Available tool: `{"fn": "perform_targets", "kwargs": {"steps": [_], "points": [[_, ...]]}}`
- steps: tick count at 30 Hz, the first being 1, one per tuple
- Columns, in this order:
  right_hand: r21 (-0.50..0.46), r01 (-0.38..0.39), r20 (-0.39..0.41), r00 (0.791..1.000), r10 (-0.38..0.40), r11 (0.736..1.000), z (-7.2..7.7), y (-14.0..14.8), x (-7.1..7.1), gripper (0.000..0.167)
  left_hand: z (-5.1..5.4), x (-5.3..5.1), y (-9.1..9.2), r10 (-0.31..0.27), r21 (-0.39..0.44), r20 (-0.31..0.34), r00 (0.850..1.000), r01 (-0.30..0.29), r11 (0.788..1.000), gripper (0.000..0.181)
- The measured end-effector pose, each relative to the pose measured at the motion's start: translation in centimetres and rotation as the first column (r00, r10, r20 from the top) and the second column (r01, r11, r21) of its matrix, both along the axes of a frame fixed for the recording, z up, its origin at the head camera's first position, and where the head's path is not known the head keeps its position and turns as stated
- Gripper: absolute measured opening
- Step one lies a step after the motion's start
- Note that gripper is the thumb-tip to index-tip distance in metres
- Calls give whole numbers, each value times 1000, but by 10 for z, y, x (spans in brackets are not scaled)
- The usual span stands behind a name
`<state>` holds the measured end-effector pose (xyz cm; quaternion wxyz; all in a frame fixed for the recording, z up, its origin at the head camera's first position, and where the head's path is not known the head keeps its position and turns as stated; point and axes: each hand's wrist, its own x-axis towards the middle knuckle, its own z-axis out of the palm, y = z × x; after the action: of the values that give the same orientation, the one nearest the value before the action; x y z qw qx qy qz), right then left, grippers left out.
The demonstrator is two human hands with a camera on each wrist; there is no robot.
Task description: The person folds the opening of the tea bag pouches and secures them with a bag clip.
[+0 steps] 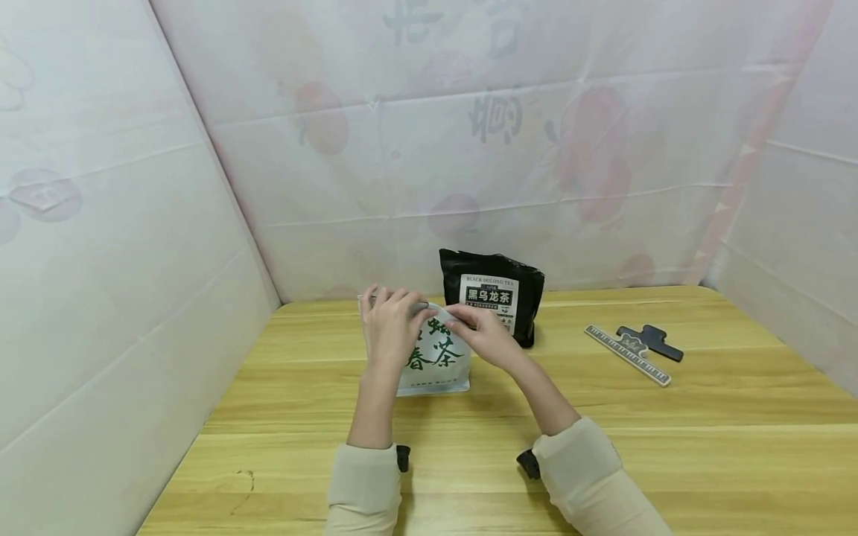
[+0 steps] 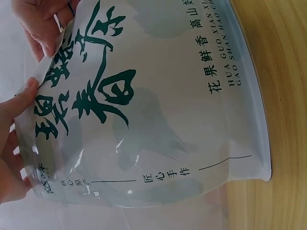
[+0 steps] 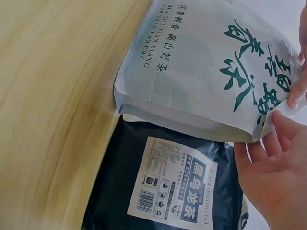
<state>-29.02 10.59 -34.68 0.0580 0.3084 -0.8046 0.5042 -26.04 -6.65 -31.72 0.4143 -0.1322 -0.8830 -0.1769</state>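
A pale tea bag [image 1: 439, 380] with green Chinese characters stands upright on the table. My left hand [image 1: 392, 327] holds its top edge at the left, thumb on the front and fingers behind. At the right end of that edge, my right hand [image 1: 489, 339] pinches the bag between thumb and fingers. In the left wrist view the bag's top [image 2: 43, 88] looks bent over between the hands. Close behind the pale bag, a black oolong tea bag [image 3: 115, 177] with a white label stands at the right.
On the right of the wooden table [image 1: 724, 454] lie a pale, ruler-like clip [image 1: 623, 351] and a black clip [image 1: 663, 346], touching or overlapping. Pale printed sheets [image 1: 375, 186] hang behind the table and at both sides.
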Motion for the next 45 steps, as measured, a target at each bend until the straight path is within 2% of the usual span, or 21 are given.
{"fn": "perform_targets", "kwargs": {"steps": [6,18,24,30,45], "points": [[5,-4,-15,1000,5,1000,-2,0,-2,25,-1,-1,0,-5,0,-26,1000,5,1000,20],[11,-7,-28,1000,7,1000,0,0,-1,23,0,0,-1,-10,-10,-12,1000,9,1000,22],[5,-18,-8,1000,18,1000,1,0,-1,23,0,1,-1,-24,-1,-7,1000,24,1000,21],[-32,-55,19,998,56,998,2,-1,0,30,0,1,-2,-23,-2,-6,1000,23,1000,22],[-63,25,-115,993,-33,998,0,-8,1,21,0,0,-1,-15,5,-7,1000,16,1000,21]]}}
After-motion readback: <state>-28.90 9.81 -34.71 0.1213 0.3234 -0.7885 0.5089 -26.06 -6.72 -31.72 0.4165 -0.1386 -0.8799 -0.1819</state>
